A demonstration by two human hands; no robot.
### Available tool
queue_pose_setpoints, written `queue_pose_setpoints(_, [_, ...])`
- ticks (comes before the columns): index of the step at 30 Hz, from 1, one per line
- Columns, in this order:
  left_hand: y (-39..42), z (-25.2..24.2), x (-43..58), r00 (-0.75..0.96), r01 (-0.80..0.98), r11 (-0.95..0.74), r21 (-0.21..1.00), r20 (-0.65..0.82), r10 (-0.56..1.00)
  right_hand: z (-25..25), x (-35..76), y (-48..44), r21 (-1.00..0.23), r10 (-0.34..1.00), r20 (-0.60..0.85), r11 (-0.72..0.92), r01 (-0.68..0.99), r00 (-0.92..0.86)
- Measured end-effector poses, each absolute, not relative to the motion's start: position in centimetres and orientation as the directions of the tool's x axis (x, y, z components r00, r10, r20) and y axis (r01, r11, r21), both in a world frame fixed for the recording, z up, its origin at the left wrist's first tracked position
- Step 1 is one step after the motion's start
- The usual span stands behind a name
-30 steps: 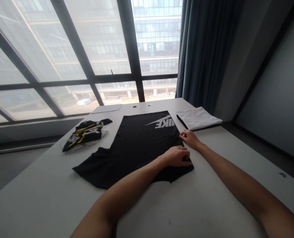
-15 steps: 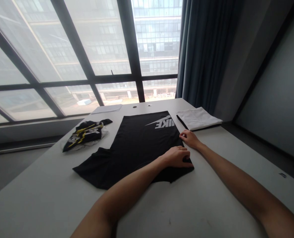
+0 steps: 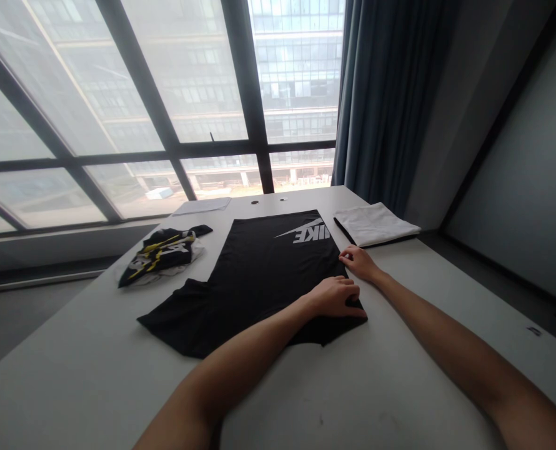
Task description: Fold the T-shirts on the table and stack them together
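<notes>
A black T-shirt (image 3: 259, 269) with a white NIKE print lies spread flat on the white table, its neck end toward me and the lettering upside down. My left hand (image 3: 335, 296) reaches across the shirt to the sleeve on the right. Its fingers are curled down onto the cloth there; the fingertips are partly hidden. Just beyond it, my right hand (image 3: 360, 262) pinches the shirt's right side edge between thumb and fingers. The other sleeve lies stretched out to the left, with no hand on it.
A crumpled black, yellow and grey garment (image 3: 163, 256) sits on the table (image 3: 95, 350) at the left. Folded white cloth (image 3: 376, 224) with a black edge lies at the back right. Pale sheets (image 3: 202, 205) rest near the window, beside a dark curtain (image 3: 376, 100).
</notes>
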State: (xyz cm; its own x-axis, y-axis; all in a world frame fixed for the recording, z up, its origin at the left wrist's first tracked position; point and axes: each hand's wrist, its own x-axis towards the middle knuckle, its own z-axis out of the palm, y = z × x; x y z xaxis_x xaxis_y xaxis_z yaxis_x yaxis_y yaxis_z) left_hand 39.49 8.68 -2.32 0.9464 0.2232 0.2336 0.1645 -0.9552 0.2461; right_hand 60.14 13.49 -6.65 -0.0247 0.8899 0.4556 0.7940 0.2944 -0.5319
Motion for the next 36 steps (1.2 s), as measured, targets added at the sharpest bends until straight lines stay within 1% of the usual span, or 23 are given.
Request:
queue_pose_setpoints(7, [8.53,-2.25,39.56,0.945,0.178,-0.959,0.221,0.233,0.229,-6.61,60.07,13.5,-0.527,0.889,0.456,0.294,0.797,-0.026])
queue_pose_setpoints(23, [8.44,-2.24,39.57,0.941,0.177,-0.957,0.231,0.245,0.233,-6.62,60.22,13.46,-0.531,0.887,0.46,0.303,0.791,-0.031])
queue_pose_setpoints(32, [8.38,-2.16,39.52,0.944,0.172,-0.963,0.207,0.245,0.222,-6.59,60.13,13.45,-0.542,0.885,0.465,0.312,0.78,-0.03])
queue_pose_setpoints(34, [8.34,-2.06,39.5,0.926,0.217,-0.96,0.178,0.273,0.26,-6.64,60.12,13.48,-0.543,0.882,0.47,0.316,0.778,-0.03])
queue_pose_setpoints(36, [8.42,-2.07,39.51,0.869,0.335,-0.93,0.148,0.333,0.366,-6.7,60.12,13.51,-0.545,0.881,0.472,0.318,0.776,-0.03])
